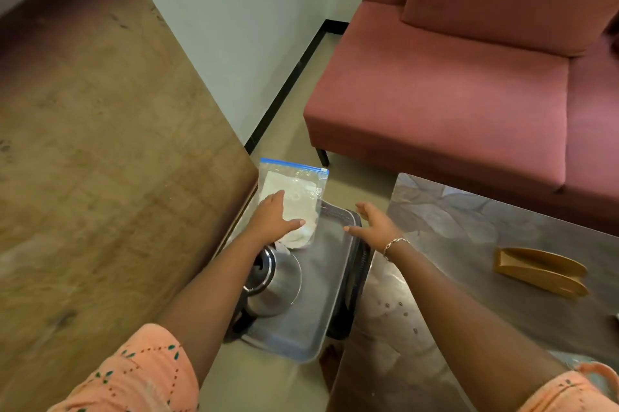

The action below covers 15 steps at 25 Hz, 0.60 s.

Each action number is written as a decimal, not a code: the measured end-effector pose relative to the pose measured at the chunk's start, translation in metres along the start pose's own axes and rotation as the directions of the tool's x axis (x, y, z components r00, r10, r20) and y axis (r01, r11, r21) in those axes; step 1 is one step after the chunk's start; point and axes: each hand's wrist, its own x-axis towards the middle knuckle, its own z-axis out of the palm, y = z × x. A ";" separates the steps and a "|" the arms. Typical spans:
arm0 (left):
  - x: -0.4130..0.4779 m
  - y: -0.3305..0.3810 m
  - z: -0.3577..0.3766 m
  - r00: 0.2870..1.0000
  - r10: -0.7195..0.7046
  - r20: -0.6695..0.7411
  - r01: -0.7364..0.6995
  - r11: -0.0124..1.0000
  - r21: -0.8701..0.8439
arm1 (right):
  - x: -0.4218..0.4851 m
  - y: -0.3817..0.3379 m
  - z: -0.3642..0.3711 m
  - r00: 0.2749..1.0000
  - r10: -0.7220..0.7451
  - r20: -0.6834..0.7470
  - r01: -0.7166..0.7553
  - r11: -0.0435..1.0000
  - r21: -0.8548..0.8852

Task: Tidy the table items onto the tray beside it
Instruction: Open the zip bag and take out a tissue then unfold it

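Bag, zip-top plastic, probably light, floppy, slick; left hand presses it flat-fingered over tray. Right hand hovers spread, empty. Grip at zip edge.

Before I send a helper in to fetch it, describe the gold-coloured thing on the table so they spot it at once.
Find the pink sofa; in front of it stands a glossy marble-patterned table. On the table's right part, away from the metal tray and both hands, lies the gold holder, a flat pair of long pointed leaf-like wings. It is the only gold-coloured thing there.
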 end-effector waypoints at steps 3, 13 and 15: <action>0.031 -0.031 -0.009 0.996 -0.092 0.009 0.092 0.978 -0.189 | 0.039 0.001 0.010 0.992 0.118 0.044 -0.124 0.978 0.170; 0.069 -0.077 0.007 0.986 -0.164 0.025 0.163 0.934 -0.319 | 0.140 -0.015 0.052 0.959 0.266 0.100 -0.284 0.905 0.318; 0.070 -0.082 0.008 0.987 -0.157 0.030 0.159 0.938 -0.307 | 0.150 -0.020 0.063 0.943 0.297 0.147 -0.332 0.847 0.415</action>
